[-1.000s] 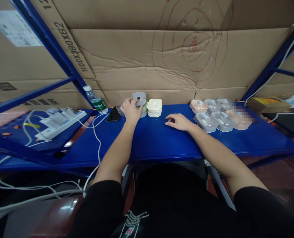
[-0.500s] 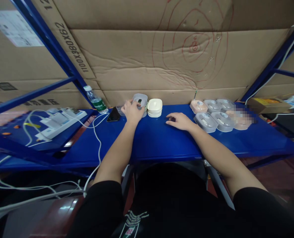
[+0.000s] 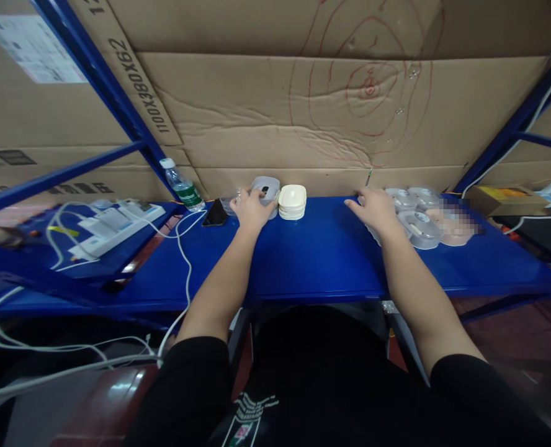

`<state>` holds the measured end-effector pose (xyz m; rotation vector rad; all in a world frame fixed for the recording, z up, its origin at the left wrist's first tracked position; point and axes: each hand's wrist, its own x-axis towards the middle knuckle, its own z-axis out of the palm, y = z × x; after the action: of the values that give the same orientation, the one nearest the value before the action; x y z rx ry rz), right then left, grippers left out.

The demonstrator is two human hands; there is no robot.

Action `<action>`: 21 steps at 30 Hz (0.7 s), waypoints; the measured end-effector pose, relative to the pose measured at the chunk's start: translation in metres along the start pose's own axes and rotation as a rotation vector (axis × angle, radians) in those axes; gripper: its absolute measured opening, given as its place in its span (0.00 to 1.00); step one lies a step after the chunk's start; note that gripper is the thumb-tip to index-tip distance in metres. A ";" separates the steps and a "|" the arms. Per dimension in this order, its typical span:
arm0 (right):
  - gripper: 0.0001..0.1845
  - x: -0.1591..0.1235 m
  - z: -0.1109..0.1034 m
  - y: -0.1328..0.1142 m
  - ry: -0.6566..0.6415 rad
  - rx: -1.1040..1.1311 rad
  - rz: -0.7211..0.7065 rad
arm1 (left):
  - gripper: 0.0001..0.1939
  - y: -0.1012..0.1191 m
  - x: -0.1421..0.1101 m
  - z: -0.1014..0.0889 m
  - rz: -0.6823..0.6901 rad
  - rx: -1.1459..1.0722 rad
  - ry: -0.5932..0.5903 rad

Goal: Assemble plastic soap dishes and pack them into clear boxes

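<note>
My left hand (image 3: 251, 208) rests on a grey lidded box (image 3: 267, 188) that tops a small stack at the back of the blue shelf (image 3: 313, 261); its fingers curl round the lid's near edge. A stack of cream box parts (image 3: 291, 201) stands right beside it. My right hand (image 3: 374, 210) lies flat, fingers spread, over the near boxes of a group of grey lidded boxes (image 3: 419, 226) at the right; the pink box it covers is hidden.
A water bottle (image 3: 181, 186), a black phone (image 3: 215, 214) and white cables (image 3: 182, 248) lie at the left. A power strip with chargers (image 3: 112, 225) sits on the lower left shelf. Cardboard (image 3: 303, 105) walls the back. A cardboard carton (image 3: 503, 197) is at far right.
My left hand set the grey lid down flat on the stack. My right hand moved right from the bare shelf onto the group of lidded boxes.
</note>
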<state>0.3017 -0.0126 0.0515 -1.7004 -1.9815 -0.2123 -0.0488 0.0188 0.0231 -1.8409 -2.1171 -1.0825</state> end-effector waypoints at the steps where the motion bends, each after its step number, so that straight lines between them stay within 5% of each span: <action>1: 0.28 0.001 -0.004 0.006 -0.012 -0.039 0.079 | 0.19 -0.001 0.000 0.000 0.003 0.004 -0.005; 4: 0.35 0.003 -0.007 0.021 -0.102 -0.067 0.250 | 0.20 -0.001 0.000 0.000 -0.001 0.012 -0.012; 8: 0.40 0.005 -0.001 0.027 -0.241 -0.048 0.277 | 0.16 0.000 0.000 -0.001 -0.021 0.007 -0.008; 14: 0.41 0.004 0.009 0.017 -0.295 -0.004 0.118 | 0.13 0.002 0.001 -0.005 -0.042 -0.019 0.005; 21: 0.38 -0.004 0.024 -0.006 -0.332 0.161 -0.233 | 0.14 0.002 0.000 -0.005 -0.014 -0.012 0.026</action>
<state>0.2896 -0.0070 0.0298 -1.4756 -2.3683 0.1565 -0.0491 0.0162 0.0278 -1.8100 -2.1173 -1.1184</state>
